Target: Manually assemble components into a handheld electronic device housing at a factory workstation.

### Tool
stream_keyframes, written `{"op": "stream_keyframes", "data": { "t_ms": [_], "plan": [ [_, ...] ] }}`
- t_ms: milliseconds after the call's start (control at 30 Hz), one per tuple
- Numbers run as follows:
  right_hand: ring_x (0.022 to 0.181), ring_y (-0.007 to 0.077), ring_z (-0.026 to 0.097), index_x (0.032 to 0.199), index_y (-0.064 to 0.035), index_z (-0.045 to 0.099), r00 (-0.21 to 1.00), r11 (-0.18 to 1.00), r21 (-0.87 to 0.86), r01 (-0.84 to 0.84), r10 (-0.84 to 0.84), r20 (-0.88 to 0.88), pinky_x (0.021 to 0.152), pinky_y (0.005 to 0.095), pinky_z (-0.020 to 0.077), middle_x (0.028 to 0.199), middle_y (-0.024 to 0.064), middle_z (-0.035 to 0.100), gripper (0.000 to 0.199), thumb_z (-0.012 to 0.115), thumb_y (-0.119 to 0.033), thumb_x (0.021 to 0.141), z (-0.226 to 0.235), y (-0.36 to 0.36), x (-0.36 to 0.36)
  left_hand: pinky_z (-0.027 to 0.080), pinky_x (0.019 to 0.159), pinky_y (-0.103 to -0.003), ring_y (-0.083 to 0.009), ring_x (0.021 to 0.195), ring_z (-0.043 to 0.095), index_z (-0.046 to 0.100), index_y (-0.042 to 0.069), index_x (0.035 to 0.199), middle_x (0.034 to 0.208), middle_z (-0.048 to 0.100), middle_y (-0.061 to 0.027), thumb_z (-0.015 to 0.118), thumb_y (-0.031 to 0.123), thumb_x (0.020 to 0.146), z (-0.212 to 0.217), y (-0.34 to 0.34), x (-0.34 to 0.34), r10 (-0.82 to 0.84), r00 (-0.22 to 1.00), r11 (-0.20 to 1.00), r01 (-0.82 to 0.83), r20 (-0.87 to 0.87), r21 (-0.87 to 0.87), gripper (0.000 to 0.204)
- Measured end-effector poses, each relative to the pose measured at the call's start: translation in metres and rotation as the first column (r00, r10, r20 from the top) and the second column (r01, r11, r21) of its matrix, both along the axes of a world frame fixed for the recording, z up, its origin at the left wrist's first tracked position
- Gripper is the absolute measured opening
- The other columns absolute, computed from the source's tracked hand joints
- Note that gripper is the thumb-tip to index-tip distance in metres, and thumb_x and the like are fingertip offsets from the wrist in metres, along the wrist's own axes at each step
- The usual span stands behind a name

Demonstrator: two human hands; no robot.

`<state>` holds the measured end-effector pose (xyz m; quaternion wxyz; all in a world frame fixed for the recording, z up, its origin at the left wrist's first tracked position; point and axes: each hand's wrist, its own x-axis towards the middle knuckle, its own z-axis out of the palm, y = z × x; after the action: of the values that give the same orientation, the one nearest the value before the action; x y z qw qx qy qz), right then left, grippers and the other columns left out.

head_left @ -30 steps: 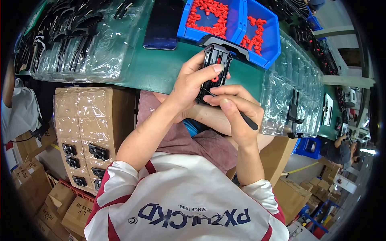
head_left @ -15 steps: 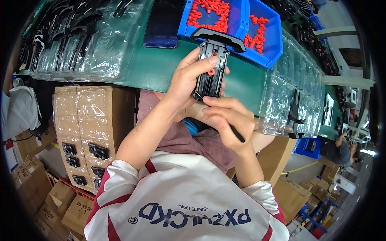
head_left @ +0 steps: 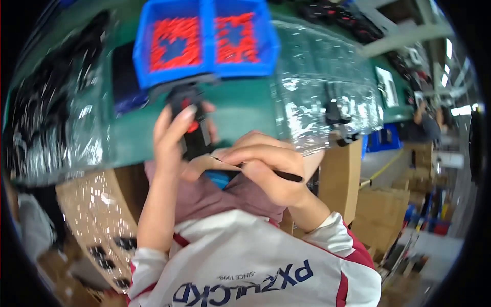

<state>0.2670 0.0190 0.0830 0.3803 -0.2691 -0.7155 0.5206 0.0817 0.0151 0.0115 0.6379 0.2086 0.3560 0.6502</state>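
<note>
clear plastic bags [head_left: 56, 128] holding dark parts lie heaped along the left of the green table [head_left: 245, 110], blurred, so i cannot tell what the parts are. below them, past the table's edge, brown cardboard boxes [head_left: 97, 220] wrapped in film stand beside me, with small black pieces [head_left: 110, 256] lying on top.

my left hand [head_left: 171, 138] reaches up over the table's near edge and is wrapped around a black part [head_left: 190, 123], fingers spread along its left side and the thumb on the other side. a small red piece [head_left: 193, 125] shows on the part's face just by my fingertips. the part stands roughly upright, its top end close under the blue bins [head_left: 204, 41]. those bins sit side by side at the far side of the table, both holding small red pieces [head_left: 176, 43].

my right hand [head_left: 266, 169] is just right of the part and below it, fingers curled narrow around a thin black tool [head_left: 284, 175] that runs across the hand, its back end sticking out to the right. the tip end points toward the part's lower end, where my hands touch; the tip itself is hidden by my fingers.

further right, more clear bags [head_left: 327, 97] cover the table, with a black piece [head_left: 335, 115] lying in them. beyond the table's right end is another cardboard box [head_left: 337, 179] and a blue crate [head_left: 383, 138] on the floor.
</note>
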Motion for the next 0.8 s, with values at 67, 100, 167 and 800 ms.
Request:
{"op": "stream_keyframes", "data": {
  "t_ms": [67, 100, 167, 800],
  "plan": [
    [0.078, 0.0232, 0.059, 0.107, 0.0085, 0.064, 0.99, 0.974, 0.181, 0.138, -0.142, 0.008, 0.072, 0.0297, 0.0479, 0.097, 0.0155, 0.068, 0.031, 0.047, -0.005, 0.085, 0.013, 0.009, 0.037, 0.057, 0.07, -0.04, -0.0321, 0.089, 0.062, 0.039, -0.003, 0.132, 0.11, 0.058, -0.0264, 0.055, 0.012, 0.087, 0.002, 0.0, 0.002, 0.007, 0.976, 0.983, -0.047, 0.217, 0.176, 0.05],
    [0.074, 0.0213, 0.057, 0.106, 0.0076, 0.065, 0.96, 0.954, 0.114, 0.276, -0.279, 0.008, 0.069, 0.0283, 0.0463, 0.092, 0.0138, 0.066, 0.03, 0.047, -0.002, 0.084, 0.016, 0.002, 0.062, 0.056, 0.075, -0.045, -0.0356, 0.093, 0.061, 0.037, -0.003, 0.134, 0.111, 0.057, -0.0269, 0.057, 0.011, 0.085, -0.005, -0.004, 0.004, -0.028, 0.969, 0.984, -0.018, 0.247, 0.179, 0.054],
    [0.068, 0.018, 0.053, 0.103, 0.0061, 0.066, 0.847, 0.852, 0.052, 0.521, -0.523, 0.093, 0.063, 0.0257, 0.0426, 0.085, 0.0108, 0.063, 0.03, 0.046, 0.002, 0.081, 0.019, 0.009, 0.106, 0.053, 0.084, -0.053, -0.0408, 0.098, 0.06, 0.035, -0.002, 0.135, 0.111, 0.057, -0.0277, 0.06, 0.009, 0.082, -0.022, 0.006, 0.005, -0.077, 0.965, 0.982, 0.03, 0.251, 0.187, 0.059],
    [0.069, 0.0109, 0.05, 0.086, -0.0047, 0.067, 0.822, 0.839, 0.214, 0.5, -0.537, 0.188, 0.053, 0.0198, 0.0371, 0.096, 0.0057, 0.059, 0.026, 0.077, 0.007, 0.065, 0.016, -0.002, 0.134, 0.059, 0.075, -0.041, -0.0371, 0.095, 0.067, 0.04, 0.0, 0.131, 0.113, 0.061, -0.0271, 0.059, -0.007, 0.082, 0.012, -0.032, 0.005, -0.204, 0.978, 0.979, 0.205, -0.03, 0.017, 0.054]
  ]
}}
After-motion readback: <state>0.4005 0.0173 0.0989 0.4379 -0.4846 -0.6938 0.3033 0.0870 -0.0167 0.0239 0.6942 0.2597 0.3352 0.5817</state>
